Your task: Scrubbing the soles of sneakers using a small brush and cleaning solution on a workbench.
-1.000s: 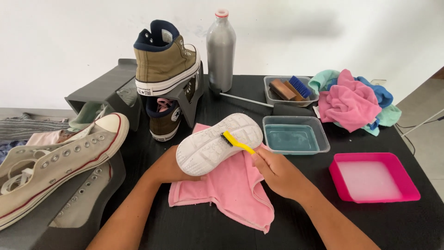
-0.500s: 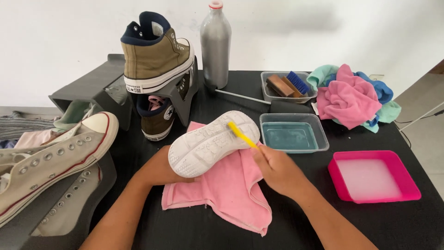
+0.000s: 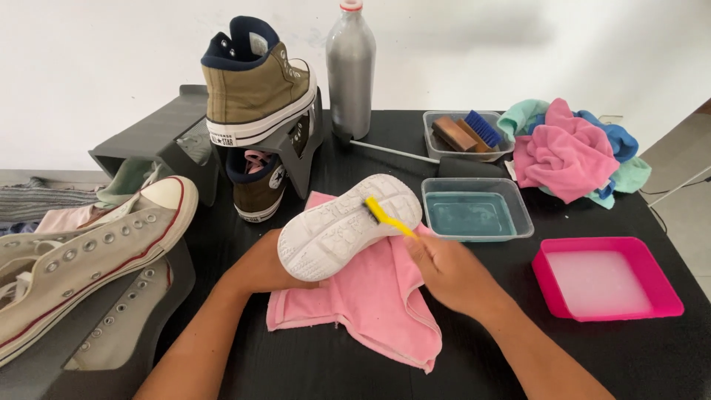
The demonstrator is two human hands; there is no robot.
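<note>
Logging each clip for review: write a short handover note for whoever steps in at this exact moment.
Left hand: holds the white shoe sole-up over the pink cloth.
Right hand: grips the yellow brush, bristles on the sole.
Nearby: clear tray of bluish liquid, pink tray of cloudy liquid, pile of rags.
Done: how clean the sole is cannot be judged.
Left: scrubbing looks under way; wiping seems not yet done.

View: one head camera, yours | Aim: looks down and forward across the black table (image 3: 333,370) toward the white wall (image 3: 111,59) | Range: close, your forearms enter from the bottom edge | Overlap: single view only.
</note>
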